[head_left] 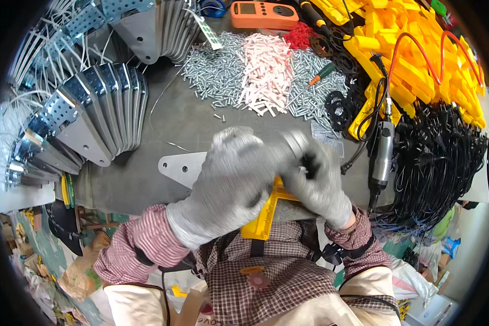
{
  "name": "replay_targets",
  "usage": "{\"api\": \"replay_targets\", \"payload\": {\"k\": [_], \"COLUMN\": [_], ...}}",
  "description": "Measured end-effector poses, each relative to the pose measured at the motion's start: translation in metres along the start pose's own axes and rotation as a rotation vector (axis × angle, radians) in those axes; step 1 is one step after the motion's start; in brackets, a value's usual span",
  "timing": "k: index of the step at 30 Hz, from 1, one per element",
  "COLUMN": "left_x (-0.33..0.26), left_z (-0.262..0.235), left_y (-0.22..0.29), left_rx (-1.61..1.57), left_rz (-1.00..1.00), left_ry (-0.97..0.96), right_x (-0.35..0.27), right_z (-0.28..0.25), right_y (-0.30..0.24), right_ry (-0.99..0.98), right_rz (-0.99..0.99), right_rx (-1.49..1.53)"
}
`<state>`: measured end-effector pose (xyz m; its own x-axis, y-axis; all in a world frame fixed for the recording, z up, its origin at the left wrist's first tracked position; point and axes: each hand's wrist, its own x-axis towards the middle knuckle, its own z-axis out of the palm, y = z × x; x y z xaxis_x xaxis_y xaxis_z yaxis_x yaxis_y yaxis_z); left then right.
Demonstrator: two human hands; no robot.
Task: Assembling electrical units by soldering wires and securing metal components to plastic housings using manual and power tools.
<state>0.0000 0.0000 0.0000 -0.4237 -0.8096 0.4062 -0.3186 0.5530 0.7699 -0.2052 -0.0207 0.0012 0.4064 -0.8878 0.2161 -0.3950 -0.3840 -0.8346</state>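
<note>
Both my hands wear grey knit gloves and meet above the near edge of the grey work table. My left hand (pixel 225 174) is closed round a yellow plastic part (pixel 262 220), which sticks out below its fingers with an angled arm under the right hand. My right hand (pixel 323 182) is curled beside the left fingertips, its fingers blurred by motion; something small and dark shows in it, too hidden to name. Partly under my left hand lies a flat grey metal bracket (pixel 174 165) with holes.
Stacked metal brackets (pixel 106 108) stand at left. Behind are piles of screws (pixel 214 70), pale pink plugs (pixel 265 70), and an orange meter (pixel 263 15). At right are yellow plastic parts (pixel 413 54), a power screwdriver (pixel 383 152), bundled black cables (pixel 434 163) and an orange-tipped green screwdriver (pixel 323 73).
</note>
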Motion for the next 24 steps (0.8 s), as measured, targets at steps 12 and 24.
{"api": "replay_targets", "payload": {"k": [12, 24], "left_x": [0.013, 0.019], "left_z": [0.003, -0.011], "left_y": [0.006, -0.013], "left_rx": [0.582, -0.278], "left_rz": [0.258, -0.256], "left_ry": [-0.056, -0.11], "right_x": [-0.005, -0.004], "right_z": [-0.007, -0.015], "right_y": [-0.015, -0.007], "right_ry": [-0.09, -0.084], "right_rz": [0.031, -0.142], "right_rx": [-0.177, -0.322]}}
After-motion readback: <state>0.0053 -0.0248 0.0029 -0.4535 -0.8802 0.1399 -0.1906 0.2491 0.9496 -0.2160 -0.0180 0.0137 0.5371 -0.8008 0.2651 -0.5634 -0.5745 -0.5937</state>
